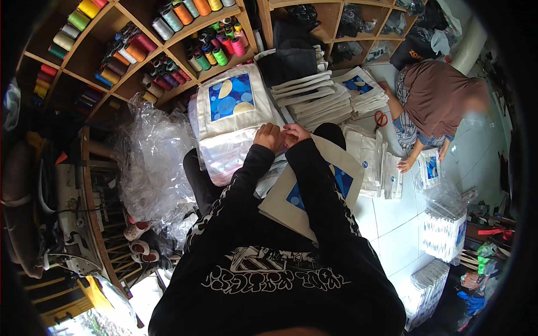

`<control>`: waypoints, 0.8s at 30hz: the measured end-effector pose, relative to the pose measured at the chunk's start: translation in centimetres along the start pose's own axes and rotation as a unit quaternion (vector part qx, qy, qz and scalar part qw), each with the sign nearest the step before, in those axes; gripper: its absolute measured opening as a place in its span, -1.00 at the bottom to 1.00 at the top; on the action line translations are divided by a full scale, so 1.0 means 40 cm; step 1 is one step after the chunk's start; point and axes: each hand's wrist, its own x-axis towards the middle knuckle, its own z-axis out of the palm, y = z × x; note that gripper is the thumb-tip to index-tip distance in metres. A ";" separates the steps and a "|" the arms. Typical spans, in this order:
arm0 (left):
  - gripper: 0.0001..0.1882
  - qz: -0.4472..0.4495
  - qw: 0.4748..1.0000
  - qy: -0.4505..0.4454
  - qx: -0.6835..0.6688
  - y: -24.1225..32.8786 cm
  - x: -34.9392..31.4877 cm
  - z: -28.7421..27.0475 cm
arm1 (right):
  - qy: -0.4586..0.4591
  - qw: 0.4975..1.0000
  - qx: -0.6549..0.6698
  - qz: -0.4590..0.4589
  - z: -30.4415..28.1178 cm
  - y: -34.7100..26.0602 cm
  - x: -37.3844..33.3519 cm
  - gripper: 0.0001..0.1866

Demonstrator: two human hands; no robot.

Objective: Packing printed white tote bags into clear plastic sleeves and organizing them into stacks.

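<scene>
The bag stack (228,127) before me could topple if nudged; the canvas bag (292,197) across my lap could slide if I shift. My left hand (268,137) and right hand (295,134) meet, fingers curled; I can't tell what they hold.

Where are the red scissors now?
In the head view, right of centre in the upper half, the red scissors lie between the piled cloth bags and the co-worker.

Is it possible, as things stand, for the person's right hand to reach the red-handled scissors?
Probably yes, with a stretch: nothing visible covers the scissors, though the right hand must pass over the dark-clad knee between them.
</scene>
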 end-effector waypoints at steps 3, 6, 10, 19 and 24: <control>-0.85 0.025 0.998 0.022 0.046 0.005 0.001 0.014 | -0.006 1.000 0.011 -0.003 -0.006 0.002 0.000 -0.66; -0.84 0.035 0.997 0.036 0.056 0.003 -0.006 0.024 | -0.007 1.000 0.017 0.003 -0.007 0.002 0.001 -0.63; -0.84 0.014 0.998 0.056 0.029 0.009 -0.018 0.018 | -0.002 1.000 0.017 0.012 -0.004 -0.001 0.001 -0.63; -0.89 -0.007 0.996 0.054 -0.065 -0.002 -0.016 -0.017 | 0.007 1.000 0.028 0.010 0.004 -0.010 0.000 -0.65; -0.92 -0.029 0.995 0.039 -0.083 0.001 -0.012 -0.018 | -0.001 1.000 0.001 -0.022 0.003 -0.009 0.000 -0.66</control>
